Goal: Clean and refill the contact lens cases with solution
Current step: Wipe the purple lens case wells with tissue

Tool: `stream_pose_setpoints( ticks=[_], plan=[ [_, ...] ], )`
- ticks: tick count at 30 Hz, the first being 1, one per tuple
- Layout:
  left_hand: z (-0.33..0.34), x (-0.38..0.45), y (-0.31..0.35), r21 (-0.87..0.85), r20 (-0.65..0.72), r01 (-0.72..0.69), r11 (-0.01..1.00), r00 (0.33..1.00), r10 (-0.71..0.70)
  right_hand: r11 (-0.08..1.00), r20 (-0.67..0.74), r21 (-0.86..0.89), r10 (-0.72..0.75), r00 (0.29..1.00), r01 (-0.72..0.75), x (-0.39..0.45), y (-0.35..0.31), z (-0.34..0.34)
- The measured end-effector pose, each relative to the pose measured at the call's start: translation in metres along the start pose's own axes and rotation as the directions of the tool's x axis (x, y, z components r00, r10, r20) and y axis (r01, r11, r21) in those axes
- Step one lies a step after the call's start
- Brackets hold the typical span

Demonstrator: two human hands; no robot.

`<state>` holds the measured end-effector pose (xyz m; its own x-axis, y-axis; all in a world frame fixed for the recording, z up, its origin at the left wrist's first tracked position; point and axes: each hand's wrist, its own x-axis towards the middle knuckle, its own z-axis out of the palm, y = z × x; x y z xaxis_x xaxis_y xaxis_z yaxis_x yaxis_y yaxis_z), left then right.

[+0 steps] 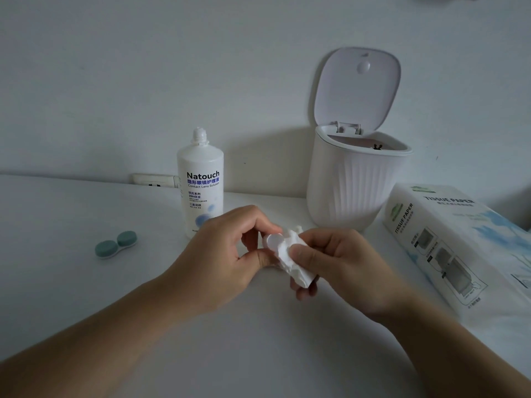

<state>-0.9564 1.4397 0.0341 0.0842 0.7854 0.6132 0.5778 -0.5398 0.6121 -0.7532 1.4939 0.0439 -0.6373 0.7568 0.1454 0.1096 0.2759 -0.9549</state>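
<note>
So your left hand [221, 254] has its fingers [253, 219] curled in, pinching a small round white plastic piece [273, 242] between thumb and fingertips. It looks like part of a lens case, but it's too small and washed out to say whether it's a cap or a cup. Your right hand [342, 265] is right up against it, fingers bent around a crumpled white tissue [293, 259], with the thumb pressing the tissue onto that white piece. Both hands are held just above the white bench [86, 282], near the middle.

Off to the left, well apart from your hands, the teal-green twin-cup contact lens case [115, 244] lies flat on the bench with both caps on. Just beyond your left hand stands the white bottle of contact lens solution [200, 179], upright, cap off. Further right, the ribbed white mini bin [353, 179] has its lid flipped up, and the white tissue paper pack [448, 242] lies at the right edge.
</note>
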Motion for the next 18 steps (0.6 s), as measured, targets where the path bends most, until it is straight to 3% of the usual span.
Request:
stream_pose_setpoints(
  ticks=[5,9,13,18],
  plan=[
    [0.003,-0.003,0.006,0.025,-0.058,-0.05,0.998,0.997,0.052,0.994,-0.049,0.096,-0.04,0.998,0.044,0.002,0.0,0.003],
    [-0.001,-0.003,0.002,0.001,-0.004,-0.021,1.0,1.0,0.021,0.998,-0.009,0.064,-0.009,1.0,0.009,0.0,0.002,0.001],
    [-0.007,-0.002,0.0,-0.017,0.137,0.017,1.0,0.99,-0.015,0.998,0.084,-0.061,0.033,0.996,-0.028,-0.001,0.003,0.002],
    [-0.008,0.001,0.002,-0.058,0.092,0.066,0.996,0.994,-0.06,0.999,0.021,0.013,0.037,0.999,-0.037,0.0,0.001,0.004]
  ],
)
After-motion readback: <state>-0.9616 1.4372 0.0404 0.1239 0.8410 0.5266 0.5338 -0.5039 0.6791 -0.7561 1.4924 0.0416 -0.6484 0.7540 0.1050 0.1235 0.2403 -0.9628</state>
